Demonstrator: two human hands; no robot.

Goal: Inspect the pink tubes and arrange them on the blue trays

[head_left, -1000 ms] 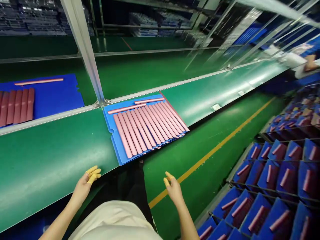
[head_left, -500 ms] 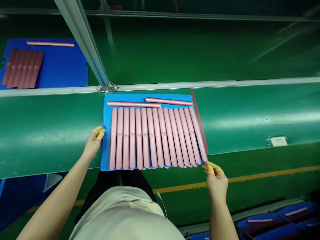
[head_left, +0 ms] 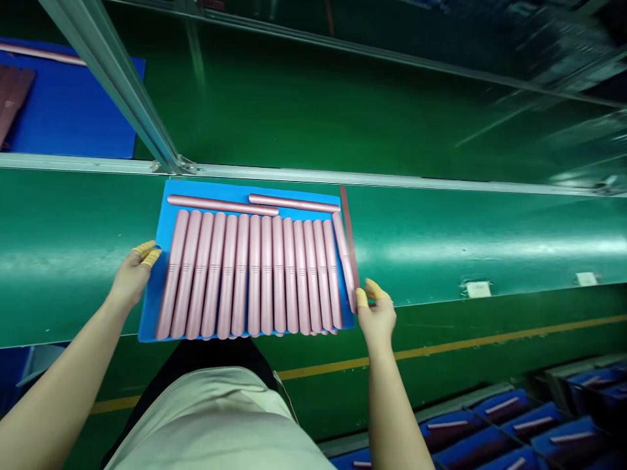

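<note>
A blue sheet (head_left: pixel 153 287) lies on the green bench, bearing a row of several pink tubes (head_left: pixel 253 274) side by side. Two more tubes (head_left: pixel 223 205) lie crosswise along its far edge. My left hand (head_left: pixel 138 264), with yellow finger covers, pinches the sheet's left edge. At the right end, my right hand (head_left: pixel 375 307), also with yellow finger covers, has thumb and finger at the lower end of the slanted rightmost tube (head_left: pixel 345 261). A dark pink strip (head_left: pixel 349 241) lies just beyond that tube.
A metal post (head_left: pixel 115 85) rises from a rail behind the green bench (head_left: pixel 441 235). Another blue sheet (head_left: pixel 83 111) with pink pieces lies at the upper left. Blue trays (head_left: pixel 445 431) with pink tubes stand at the lower right. Small white plates (head_left: pixel 479 289) sit at the bench's front edge.
The view has shifted right, so sheet and hands appear further left. My right hand has moved up from the sheet's near right corner. The rightmost tube now stands apart from the row at its lower end.
</note>
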